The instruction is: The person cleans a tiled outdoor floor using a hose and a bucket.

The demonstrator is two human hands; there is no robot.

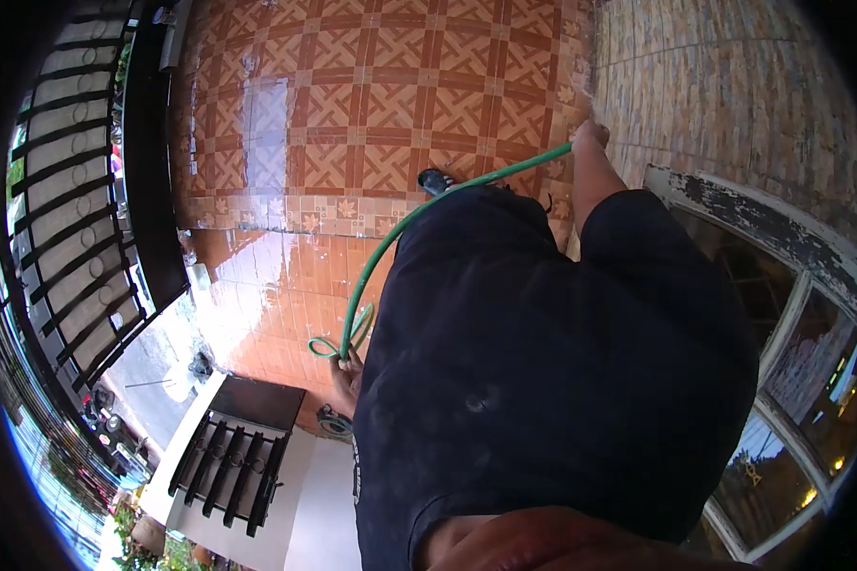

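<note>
A green garden hose (400,226) curves across my dark shirt from one hand to the other. My right hand (590,133) is stretched out in front, closed around the hose's far end close to the brick wall (733,86). My left hand (346,373) sits low at my side and grips a small loop of the same hose. A dark shoe (435,179) shows on the tiles just past my shirt. Whether water comes out of the hose is not visible.
Wet orange patterned floor tiles (371,105) shine ahead. A black barred gate (76,190) stands open on the left, with a street beyond. A window with a peeling white frame (781,238) is on the right. A black metal grille (233,457) lies lower left.
</note>
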